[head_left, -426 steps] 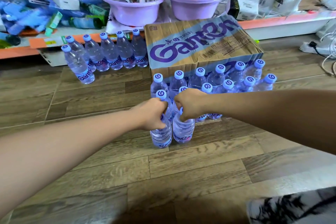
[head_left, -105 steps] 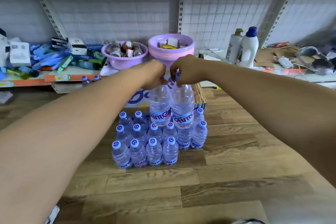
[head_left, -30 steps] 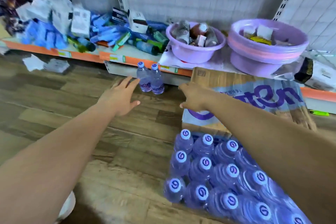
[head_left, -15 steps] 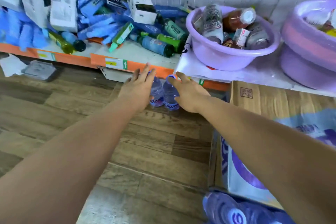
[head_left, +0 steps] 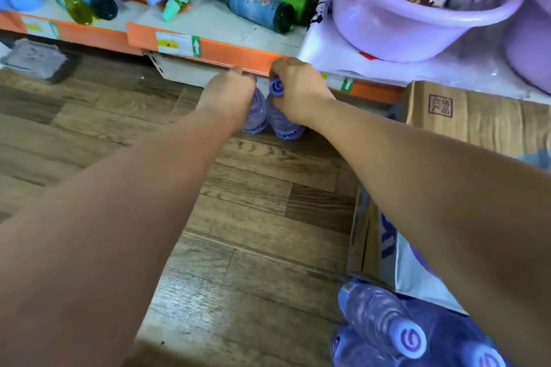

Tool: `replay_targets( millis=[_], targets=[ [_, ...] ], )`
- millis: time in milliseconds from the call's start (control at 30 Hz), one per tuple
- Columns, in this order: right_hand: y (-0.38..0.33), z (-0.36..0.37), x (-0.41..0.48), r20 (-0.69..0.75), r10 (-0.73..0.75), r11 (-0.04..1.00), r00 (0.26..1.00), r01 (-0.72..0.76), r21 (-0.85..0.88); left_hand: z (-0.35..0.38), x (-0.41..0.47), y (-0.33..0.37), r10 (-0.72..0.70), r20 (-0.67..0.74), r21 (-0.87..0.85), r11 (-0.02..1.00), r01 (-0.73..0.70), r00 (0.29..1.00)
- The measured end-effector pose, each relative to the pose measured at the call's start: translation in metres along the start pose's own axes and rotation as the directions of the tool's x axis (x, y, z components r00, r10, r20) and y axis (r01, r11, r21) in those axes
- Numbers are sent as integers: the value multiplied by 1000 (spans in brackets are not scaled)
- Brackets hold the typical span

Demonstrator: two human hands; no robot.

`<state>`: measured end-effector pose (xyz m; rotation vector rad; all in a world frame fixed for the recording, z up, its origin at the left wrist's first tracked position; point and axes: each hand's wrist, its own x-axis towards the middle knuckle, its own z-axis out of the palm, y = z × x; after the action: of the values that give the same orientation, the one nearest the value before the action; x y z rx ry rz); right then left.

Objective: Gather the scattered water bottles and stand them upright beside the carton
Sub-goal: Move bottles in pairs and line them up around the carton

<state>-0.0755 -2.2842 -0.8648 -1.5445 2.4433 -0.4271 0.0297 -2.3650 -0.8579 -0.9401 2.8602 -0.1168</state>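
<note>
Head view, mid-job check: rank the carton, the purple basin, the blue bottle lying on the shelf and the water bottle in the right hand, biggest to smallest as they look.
1. carton
2. purple basin
3-4. blue bottle and water bottle: unsure, since the right hand hides much of the water bottle.

Head camera, looking forward-down, seemingly close above floor (head_left: 208,217).

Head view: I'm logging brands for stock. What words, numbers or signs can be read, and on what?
"G", a swirl logo: bottle cap.
Up arrow, white on green: shelf-edge label.
Carton stamp, bottle labels, shelf goods: too blurred to read.
</note>
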Motion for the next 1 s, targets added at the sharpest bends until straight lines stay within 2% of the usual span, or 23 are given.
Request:
replay_targets(
  millis=[167,233,367,500,700,867,1000],
  targets=[
    [-21,10,-22,84,-71,994,994,78,-82,12,-36,-11,16,25,-54,998,-15,1000],
    [-31,15,-34,99,-77,991,992,87,-102,14,-50,-14,-9,26,-127,992,13,1000],
    [-50,16,-61,84,8,996,996,-1,-92,7,-82,-19,-69,78,-344,934,91,995],
    [-76,23,-102,147,51,999,988,-49,-15,5,-142,-24,-78,131,-404,906,125,988],
    [-115,27,-178,229,47,995,972,-66,78,-1,-238,-26,-124,240,-388,897,212,963],
    [-143,20,-247,245,-19,994,969,-10,113,-22,-301,-19,-151,188,-357,910,211,970],
    [-162,16,-300,229,-33,994,973,8,111,-43,-345,-9,-112,229,-286,942,177,967]
  ],
)
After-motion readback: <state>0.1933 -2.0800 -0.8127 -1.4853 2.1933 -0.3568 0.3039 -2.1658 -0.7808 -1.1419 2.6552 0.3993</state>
